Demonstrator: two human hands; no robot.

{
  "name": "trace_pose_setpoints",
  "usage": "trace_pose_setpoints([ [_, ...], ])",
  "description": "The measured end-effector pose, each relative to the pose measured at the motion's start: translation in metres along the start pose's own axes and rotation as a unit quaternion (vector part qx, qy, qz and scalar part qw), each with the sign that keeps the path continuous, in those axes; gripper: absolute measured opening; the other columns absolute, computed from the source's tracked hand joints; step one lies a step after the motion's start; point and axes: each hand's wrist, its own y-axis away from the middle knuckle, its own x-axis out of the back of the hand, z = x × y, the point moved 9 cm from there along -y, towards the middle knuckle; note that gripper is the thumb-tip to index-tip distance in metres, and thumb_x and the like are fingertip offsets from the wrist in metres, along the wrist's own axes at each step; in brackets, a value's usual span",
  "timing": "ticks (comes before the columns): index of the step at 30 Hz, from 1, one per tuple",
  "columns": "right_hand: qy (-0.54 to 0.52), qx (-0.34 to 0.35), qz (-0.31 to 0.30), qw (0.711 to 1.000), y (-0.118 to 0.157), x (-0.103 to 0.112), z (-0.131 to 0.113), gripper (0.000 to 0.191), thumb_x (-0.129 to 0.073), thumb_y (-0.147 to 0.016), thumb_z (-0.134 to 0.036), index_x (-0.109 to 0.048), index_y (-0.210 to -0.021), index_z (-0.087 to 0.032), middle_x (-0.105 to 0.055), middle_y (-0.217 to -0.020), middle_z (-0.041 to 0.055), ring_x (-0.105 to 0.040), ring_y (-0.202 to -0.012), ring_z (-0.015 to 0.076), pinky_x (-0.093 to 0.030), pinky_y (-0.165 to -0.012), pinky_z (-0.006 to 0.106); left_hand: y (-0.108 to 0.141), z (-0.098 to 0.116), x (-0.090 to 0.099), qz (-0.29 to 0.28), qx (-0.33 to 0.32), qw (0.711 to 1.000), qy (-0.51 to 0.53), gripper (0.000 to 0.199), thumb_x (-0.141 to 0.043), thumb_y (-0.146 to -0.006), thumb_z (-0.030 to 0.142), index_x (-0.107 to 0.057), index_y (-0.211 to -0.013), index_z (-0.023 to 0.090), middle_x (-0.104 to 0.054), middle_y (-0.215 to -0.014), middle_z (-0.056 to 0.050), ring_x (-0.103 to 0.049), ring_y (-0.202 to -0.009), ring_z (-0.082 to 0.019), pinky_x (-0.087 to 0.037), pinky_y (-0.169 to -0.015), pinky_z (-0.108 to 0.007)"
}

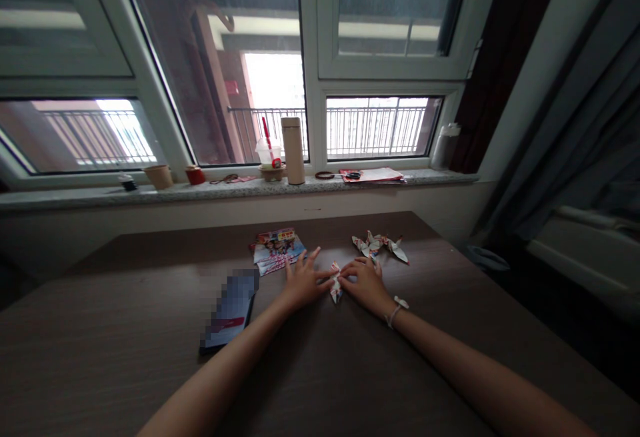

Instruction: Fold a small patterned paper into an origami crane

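A small folded piece of patterned paper point(335, 290), white with red and blue marks, lies on the brown table between my two hands. My left hand point(305, 282) is palm down at its left side, fingers spread, with the thumb side touching the paper. From the right, my right hand point(367, 284) is bent over the paper's edge, its thumb and forefinger closed against it. The undersides of the fingers are hidden. Several folded paper cranes point(375, 245) in similar paper sit just beyond my right hand. A bracelet point(396, 310) circles my right wrist.
Colourful printed sheets point(277, 250) lie past my left hand. A phone point(231, 314) rests beside my left forearm, its screen blurred. On the windowsill point(230, 190) stand a beige flask point(293, 152), a plastic cup point(269, 154) with a straw, paper cups and scissors point(351, 175).
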Motion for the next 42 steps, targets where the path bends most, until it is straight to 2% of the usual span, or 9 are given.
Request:
trace_pose_setpoints([
  [6, -0.002, 0.004, -0.001, 1.000, 0.001, 0.002, -0.004, 0.019, -0.059, -0.081, -0.041, -0.072, -0.077, -0.029, -0.071, -0.104, -0.0016, -0.041, -0.123, 0.0270, -0.002, -0.108, 0.056, -0.003, 0.000, -0.002, -0.041, -0.013, 0.999, -0.019, 0.046, -0.045, -0.084, 0.066, -0.046, -0.128, 0.056, -0.014, -0.160, 0.004, -0.011, -0.144, -0.042, -0.006, -0.101, -0.078],
  [10, -0.003, 0.006, 0.004, 1.000, 0.004, 0.002, -0.005, 0.021, -0.057, -0.082, -0.045, -0.071, -0.082, -0.029, -0.069, -0.106, -0.0008, -0.042, -0.121, 0.0271, -0.005, -0.108, 0.057, 0.000, 0.005, 0.004, -0.002, -0.009, 1.000, -0.029, 0.046, -0.041, -0.086, 0.065, -0.046, -0.130, 0.054, -0.019, -0.159, 0.002, -0.011, -0.145, -0.040, -0.006, -0.103, -0.077],
  [16, -0.006, -0.019, -0.013, 1.000, 0.004, -0.001, 0.001, 0.015, -0.063, -0.077, -0.038, -0.070, -0.087, -0.029, -0.067, -0.111, -0.0012, -0.041, -0.123, 0.0271, -0.005, -0.109, 0.056, 0.005, 0.015, 0.014, 0.078, -0.010, 0.996, -0.044, 0.033, -0.046, -0.088, 0.057, -0.067, -0.110, 0.046, -0.030, -0.154, 0.003, -0.018, -0.142, -0.037, -0.007, -0.107, -0.073],
  [22, -0.005, -0.016, -0.034, 0.999, 0.001, -0.003, 0.002, 0.018, -0.061, -0.078, -0.036, -0.071, -0.090, -0.028, -0.066, -0.115, 0.0007, -0.040, -0.125, 0.0294, -0.004, -0.109, 0.059, 0.004, -0.001, 0.011, 0.074, 0.039, 0.996, -0.018, 0.043, -0.052, -0.080, 0.064, -0.056, -0.122, 0.053, -0.035, -0.152, 0.003, -0.017, -0.141, -0.042, -0.004, -0.104, -0.076],
  [26, 0.013, -0.016, -0.044, 0.999, -0.001, -0.005, 0.003, 0.019, -0.059, -0.080, -0.035, -0.072, -0.093, -0.028, -0.064, -0.117, 0.0020, -0.039, -0.125, 0.0297, -0.007, -0.108, 0.059, 0.002, -0.004, 0.007, 0.060, 0.050, 0.997, -0.006, 0.049, -0.048, -0.080, 0.067, -0.052, -0.127, 0.052, -0.032, -0.154, 0.002, -0.016, -0.141, -0.043, -0.003, -0.104, -0.076],
  [30, 0.049, 0.016, -0.034, 0.998, 0.001, -0.002, -0.004, 0.019, -0.058, -0.083, -0.033, -0.072, -0.095, -0.029, -0.066, -0.114, 0.0022, -0.041, -0.123, 0.0280, -0.008, -0.109, 0.057, 0.004, -0.004, 0.006, 0.060, 0.062, 0.996, 0.001, 0.052, -0.048, -0.080, 0.068, -0.053, -0.128, 0.049, -0.031, -0.154, 0.000, -0.017, -0.141, -0.043, -0.005, -0.104, -0.075],
  [35, 0.109, 0.065, -0.013, 0.992, 0.005, 0.003, -0.012, 0.024, -0.052, -0.088, -0.025, -0.072, -0.100, -0.029, -0.067, -0.111, 0.0038, -0.042, -0.120, 0.0261, -0.015, -0.108, 0.049, 0.012, 0.001, 0.016, 0.112, 0.044, 0.993, -0.020, 0.042, -0.051, -0.083, 0.060, -0.066, -0.115, 0.040, -0.041, -0.148, -0.003, -0.026, -0.138, -0.039, -0.012, -0.108, -0.069],
  [40, 0.117, 0.079, -0.017, 0.990, 0.004, 0.004, -0.007, 0.021, -0.055, -0.089, -0.035, -0.072, -0.102, -0.036, -0.064, -0.114, 0.0017, -0.039, -0.122, 0.0277, -0.014, -0.107, 0.053, 0.018, 0.006, 0.024, 0.139, 0.017, 0.990, -0.020, 0.033, -0.052, -0.087, 0.051, -0.077, -0.085, 0.030, -0.053, -0.137, -0.004, -0.034, -0.132, -0.033, -0.015, -0.111, -0.062],
  [42, 0.110, 0.079, -0.031, 0.990, 0.002, 0.002, -0.003, 0.022, -0.057, -0.088, -0.036, -0.070, -0.105, -0.039, -0.062, -0.116, 0.0009, -0.038, -0.122, 0.0268, -0.014, -0.108, 0.053, 0.018, 0.009, 0.025, 0.144, 0.006, 0.990, -0.014, 0.026, -0.057, -0.085, 0.048, -0.077, -0.086, 0.031, -0.054, -0.135, -0.003, -0.036, -0.131, -0.031, -0.013, -0.112, -0.062],
])
